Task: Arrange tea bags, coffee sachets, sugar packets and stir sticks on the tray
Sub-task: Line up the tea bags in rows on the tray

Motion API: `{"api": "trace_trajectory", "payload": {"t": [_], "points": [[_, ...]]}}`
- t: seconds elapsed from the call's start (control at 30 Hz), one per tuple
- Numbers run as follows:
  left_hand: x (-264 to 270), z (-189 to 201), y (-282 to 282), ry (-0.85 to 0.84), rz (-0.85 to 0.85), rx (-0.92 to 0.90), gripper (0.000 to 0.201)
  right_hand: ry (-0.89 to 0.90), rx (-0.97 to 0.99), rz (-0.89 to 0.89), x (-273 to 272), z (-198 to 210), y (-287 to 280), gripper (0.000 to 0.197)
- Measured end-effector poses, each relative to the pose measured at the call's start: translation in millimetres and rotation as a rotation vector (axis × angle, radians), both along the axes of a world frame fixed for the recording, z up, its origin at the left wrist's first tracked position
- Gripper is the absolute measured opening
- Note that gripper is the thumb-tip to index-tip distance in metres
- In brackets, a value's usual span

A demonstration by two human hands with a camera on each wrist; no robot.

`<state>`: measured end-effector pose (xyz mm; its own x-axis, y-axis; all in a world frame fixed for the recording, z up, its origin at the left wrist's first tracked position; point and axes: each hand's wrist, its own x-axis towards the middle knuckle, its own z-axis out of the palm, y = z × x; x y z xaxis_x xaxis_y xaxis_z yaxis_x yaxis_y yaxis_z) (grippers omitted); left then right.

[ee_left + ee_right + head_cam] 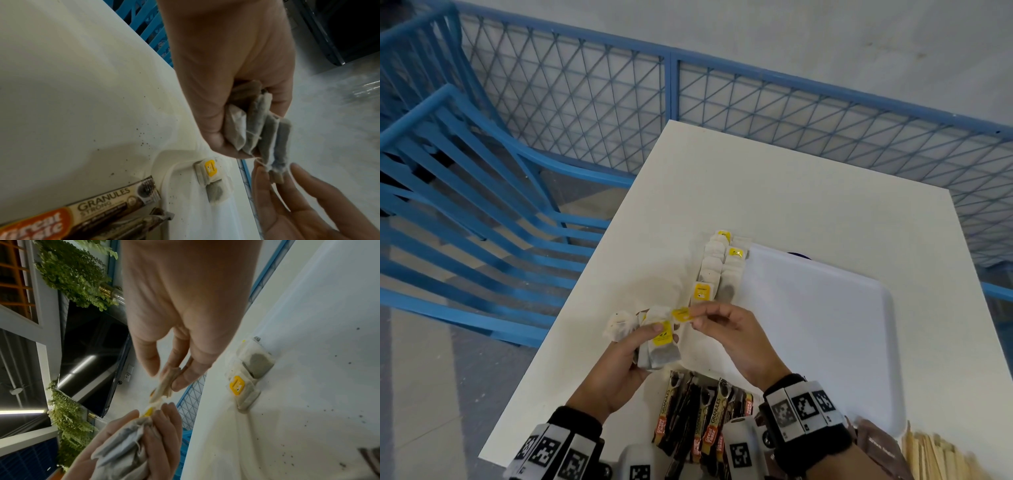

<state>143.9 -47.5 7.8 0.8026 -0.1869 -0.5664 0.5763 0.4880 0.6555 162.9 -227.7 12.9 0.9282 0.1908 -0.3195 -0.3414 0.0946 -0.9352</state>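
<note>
Both hands' fingers grasp tea bags (657, 346); only the head view shows stir sticks (941, 455).

The head camera looks steeply down from above at the white table (808, 205) and both hands. Each wrist camera looks very near along its own hand; both share the tea bags on the tray edge (212, 177) with the head view

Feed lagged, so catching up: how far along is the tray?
Done: tea bags lie in rows at the tray edge. In hand: left hand grips a bunch; right hand pinches a yellow tag. Left: coffee sachets, stir sticks; sugar unseen.
</note>
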Motion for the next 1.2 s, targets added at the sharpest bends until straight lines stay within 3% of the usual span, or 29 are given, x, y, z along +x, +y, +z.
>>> {"api": "trace_trajectory", "payload": {"t": [0.2, 0.33, 0.6, 0.77, 1.1, 1.2], "points": [[-4, 2, -1, -0.03, -0.05, -0.024, 0.033, 0.002, -0.015, -0.024, -4, 0, 1, 0.008], [-4, 6, -5, -0.036, -0.04, -0.022, 0.028, 0.026, -0.065, -0.009, -4, -2, -1, 0.02], [-6, 5, -6, -0.037, -0.123, -0.013, 0.063, -0.057, -0.325, 0.049, -7, -14, -2, 0.006], [-8, 4, -6, -0.019, -0.216, 0.003, 0.056, -0.003, -0.29, 0.012, -6, -22, -9, 0.003], [-2, 3, 5, 0.016, -0.149, 0.062, 0.032, 0.118, -0.397, -0.282, 25, -48, -42, 0.011], [-4, 3, 3, 0.01, -0.145, 0.075, 0.039, 0.123, -0.407, -0.295, 34, -53, -41, 0.008]]}}
